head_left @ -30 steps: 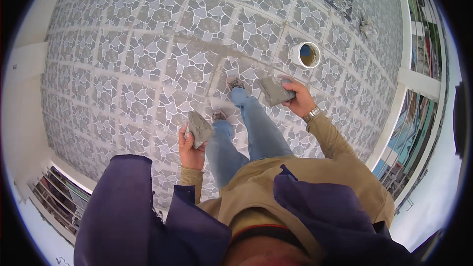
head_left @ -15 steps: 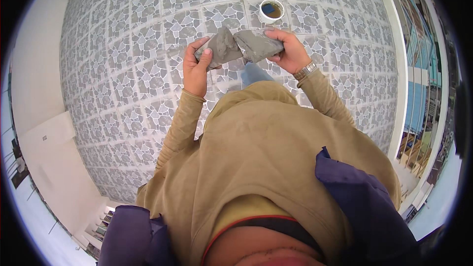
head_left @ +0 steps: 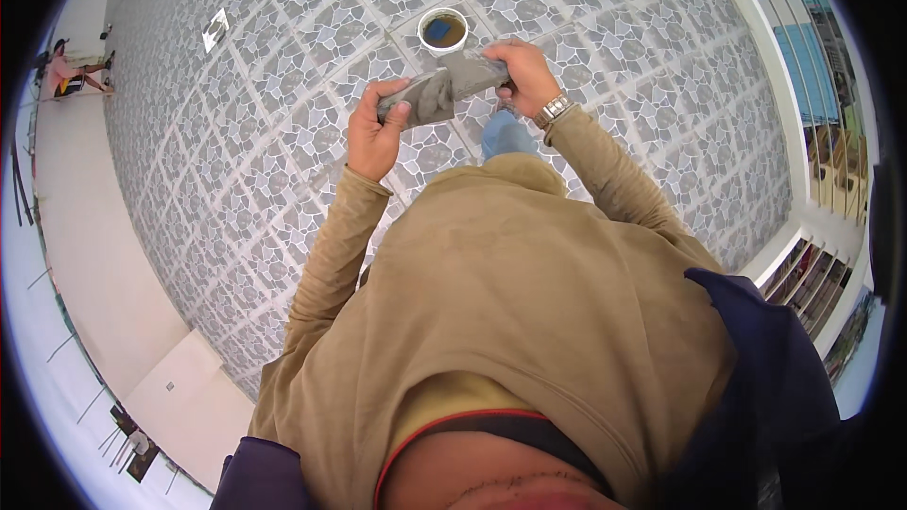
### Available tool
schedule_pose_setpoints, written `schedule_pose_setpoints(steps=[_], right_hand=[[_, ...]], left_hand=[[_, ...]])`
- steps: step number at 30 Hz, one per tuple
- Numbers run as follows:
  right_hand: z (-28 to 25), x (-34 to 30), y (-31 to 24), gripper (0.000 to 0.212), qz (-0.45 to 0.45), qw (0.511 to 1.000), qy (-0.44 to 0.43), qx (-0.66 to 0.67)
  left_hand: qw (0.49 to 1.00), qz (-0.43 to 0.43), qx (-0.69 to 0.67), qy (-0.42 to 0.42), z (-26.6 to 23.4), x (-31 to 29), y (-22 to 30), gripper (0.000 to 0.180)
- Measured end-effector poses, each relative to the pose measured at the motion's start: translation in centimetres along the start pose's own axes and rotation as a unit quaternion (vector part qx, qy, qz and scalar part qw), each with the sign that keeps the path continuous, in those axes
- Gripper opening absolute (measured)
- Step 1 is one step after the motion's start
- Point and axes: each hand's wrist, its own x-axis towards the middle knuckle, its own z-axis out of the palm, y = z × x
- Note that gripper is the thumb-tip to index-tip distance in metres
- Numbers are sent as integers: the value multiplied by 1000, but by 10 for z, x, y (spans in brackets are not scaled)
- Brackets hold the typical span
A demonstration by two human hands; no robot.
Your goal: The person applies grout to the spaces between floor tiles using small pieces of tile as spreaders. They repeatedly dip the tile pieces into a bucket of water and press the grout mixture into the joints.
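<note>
Bucket [head_left: 421,36] is up front, and just this side of it left hand [head_left: 374,132]'s clamped on the muddy left plate [head_left: 408,104], right hand [head_left: 531,77]'s clamped on the right plate [head_left: 478,76].

This place is looking like an open-air terrace: grey stone-patterned floor tiles [head_left: 283,132] are spreading across the ground, a pale wall [head_left: 104,255] is bounding the left side, a white-framed barred railing [head_left: 814,217] is lining the right, and bright sky [head_left: 57,378] is showing beyond the wall.
</note>
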Motion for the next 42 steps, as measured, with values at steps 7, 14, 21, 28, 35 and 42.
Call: schedule_pose_setpoints(steps=[7, 14, 21, 28, 35, 42], right_hand=[[-82, 112, -84, 40, -70, 989, 98, 81], [-88, 146, -154, 49, -126, 958, -69, 250], [-75, 199, -128, 39, -169, 983, -58, 39], [-91, 269, -167, 39, -106, 955, 127, 247], [13, 329, -174, 56, -119, 920, 288, -237], [20, 357, 23, 49, 132, 852, 472, -182]], left_hand=[[960, -144, -233, -53, 105, 133, 11, 24], [713, -410, -568, 22, 128, 222, -5, 35], [704, -299, -634, 117, 51, 300, -24, 38], [745, -234, -609, 137, -109, 385, -65, 33], [762, -292, -557, 156, -282, 454, -115, 32], [815, -244, -504, 148, -444, 547, -134, 33]])
